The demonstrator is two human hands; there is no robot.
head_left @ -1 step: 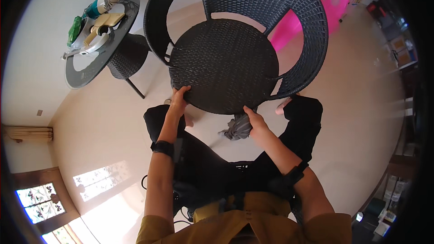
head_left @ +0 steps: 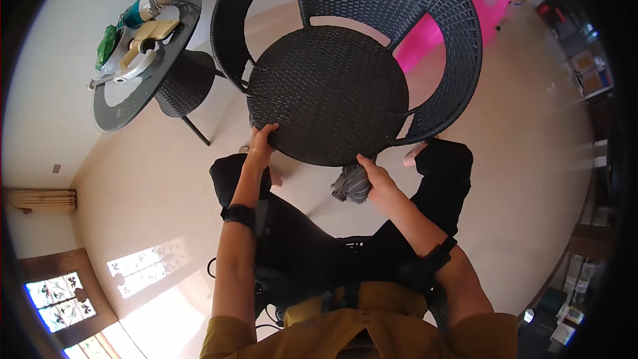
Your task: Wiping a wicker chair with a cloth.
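A dark woven wicker armchair (head_left: 329, 93) with a round seat and a curved back stands in front of me. My left hand (head_left: 261, 145) grips the near left rim of the seat, thumb on top and fingers curled beneath. At the near right rim, my right hand (head_left: 376, 178) has its thumb against the seat edge. A crumpled grey cloth (head_left: 351, 185) hangs under the seat beside that hand, bunched in its fingers, which are mostly hidden.
To the left, a round glass-topped table (head_left: 123, 114) on a wicker base holds a corded white-and-teal appliance (head_left: 149, 8), a green bag (head_left: 106, 46) and other items. A pink plastic piece of furniture (head_left: 419, 43) stands behind the chair. Shelves (head_left: 578, 292) line the right side.
The grey cloth has drawn in slightly toward my right hand. Both hands keep their places on the seat rim, and the view has shifted a little.
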